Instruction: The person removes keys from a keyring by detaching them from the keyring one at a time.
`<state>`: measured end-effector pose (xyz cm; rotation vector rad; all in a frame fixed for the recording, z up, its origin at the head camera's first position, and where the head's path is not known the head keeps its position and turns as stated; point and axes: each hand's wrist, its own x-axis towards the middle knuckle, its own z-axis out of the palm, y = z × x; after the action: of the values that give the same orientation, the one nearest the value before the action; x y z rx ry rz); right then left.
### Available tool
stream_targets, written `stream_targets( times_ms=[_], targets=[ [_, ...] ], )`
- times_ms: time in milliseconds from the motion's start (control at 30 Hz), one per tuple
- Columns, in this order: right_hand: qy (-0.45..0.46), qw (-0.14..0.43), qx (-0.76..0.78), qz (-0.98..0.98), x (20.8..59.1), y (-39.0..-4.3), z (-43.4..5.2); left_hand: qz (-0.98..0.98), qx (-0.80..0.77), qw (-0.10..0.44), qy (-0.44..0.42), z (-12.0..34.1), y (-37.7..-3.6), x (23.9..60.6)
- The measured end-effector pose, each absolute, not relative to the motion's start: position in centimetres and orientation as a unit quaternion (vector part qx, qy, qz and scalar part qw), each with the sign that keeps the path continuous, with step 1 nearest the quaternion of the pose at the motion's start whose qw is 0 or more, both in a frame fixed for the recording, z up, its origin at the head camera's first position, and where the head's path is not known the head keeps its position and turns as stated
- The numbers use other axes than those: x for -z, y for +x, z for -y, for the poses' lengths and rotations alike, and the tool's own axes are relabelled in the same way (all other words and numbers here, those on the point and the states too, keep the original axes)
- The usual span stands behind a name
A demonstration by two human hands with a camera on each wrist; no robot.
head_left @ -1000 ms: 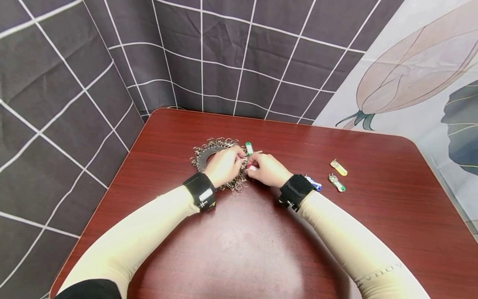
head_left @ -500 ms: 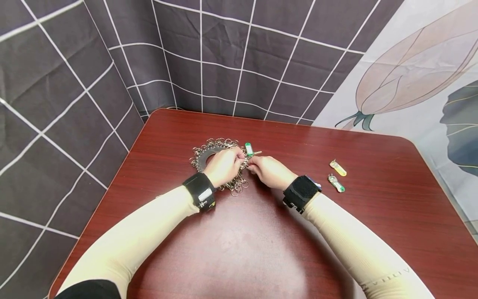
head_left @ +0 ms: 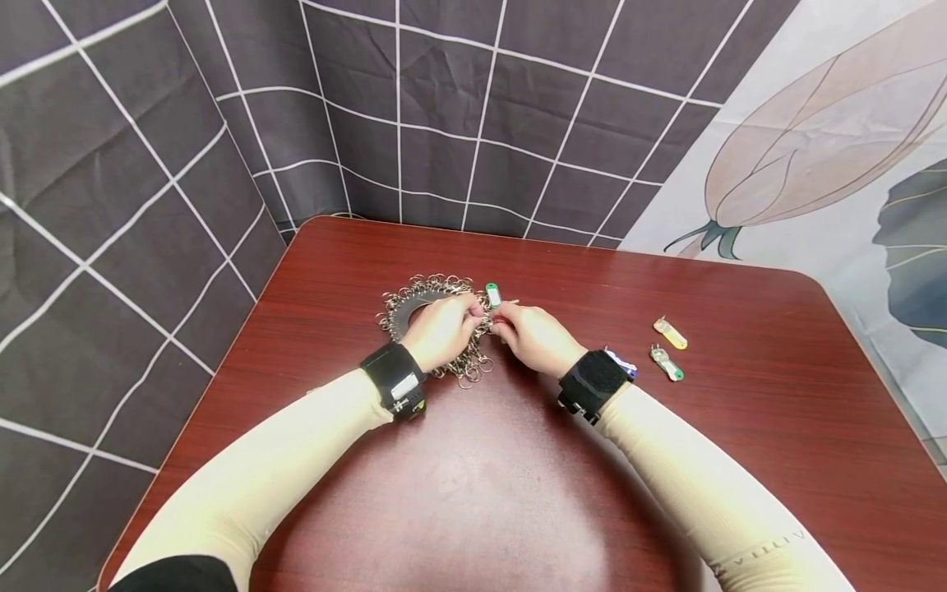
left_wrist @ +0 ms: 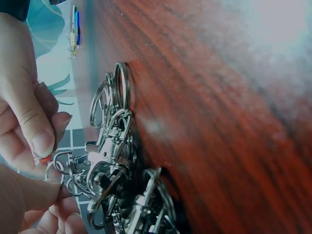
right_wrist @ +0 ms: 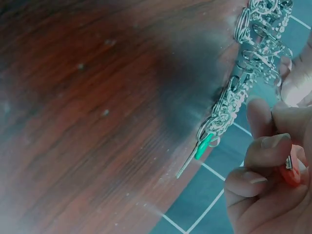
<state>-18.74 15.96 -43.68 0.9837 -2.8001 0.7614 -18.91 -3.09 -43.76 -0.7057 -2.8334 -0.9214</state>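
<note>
A dark disc hung all round with several metal key rings (head_left: 414, 298) lies on the red-brown table (head_left: 518, 493). My left hand (head_left: 473, 309) rests on its right side and pinches one key ring (left_wrist: 54, 168). Just right of it, my right hand (head_left: 503, 326) pinches a small red key tag (right_wrist: 291, 174), fingers curled, held against that ring. A green key tag (head_left: 493, 294) with a key sticks out of the rings just beyond both hands; the green key tag (right_wrist: 204, 146) also shows in the right wrist view.
A yellow tag (head_left: 669, 333) and a green tag (head_left: 666, 363) lie to the right on the table. A blue tag (head_left: 621, 360) peeks out behind my right wrist strap. Checked cloth hangs behind and to the left.
My right hand has shifted slightly left, closer to the left hand, and the red tag is more covered by its fingers. The left hand stays on the rings.
</note>
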Motion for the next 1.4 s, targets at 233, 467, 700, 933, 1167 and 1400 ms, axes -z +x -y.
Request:
stream_targets(
  times_ms=[233,467,700,933,1167,1400],
  targets=[
    [0.305,0.023,-0.284,0.909,43.8,-18.88,-16.23,0.918,0.307,0.035,-0.248,3.02,-18.81,43.95],
    [0.298,0.027,-0.291,0.909,43.82,-18.86,-15.98,0.911,0.32,0.029,-0.259,2.92,-18.7,43.94],
    [0.285,0.036,-0.293,0.912,43.57,-18.83,-16.02,0.909,0.337,0.021,-0.243,3.34,-19.01,44.44],
    [0.272,0.031,-0.301,0.914,43.34,-18.8,-16.04,0.906,0.352,0.019,-0.233,3.4,-18.71,44.19],
    [0.25,0.018,-0.321,0.913,43.5,-18.86,-16.16,0.907,0.359,0.017,-0.22,3.04,-18.65,44.47],
    [0.238,0.013,-0.324,0.915,43.58,-18.75,-16.2,0.909,0.355,0.009,-0.22,2.62,-18.23,44.09]
  ],
)
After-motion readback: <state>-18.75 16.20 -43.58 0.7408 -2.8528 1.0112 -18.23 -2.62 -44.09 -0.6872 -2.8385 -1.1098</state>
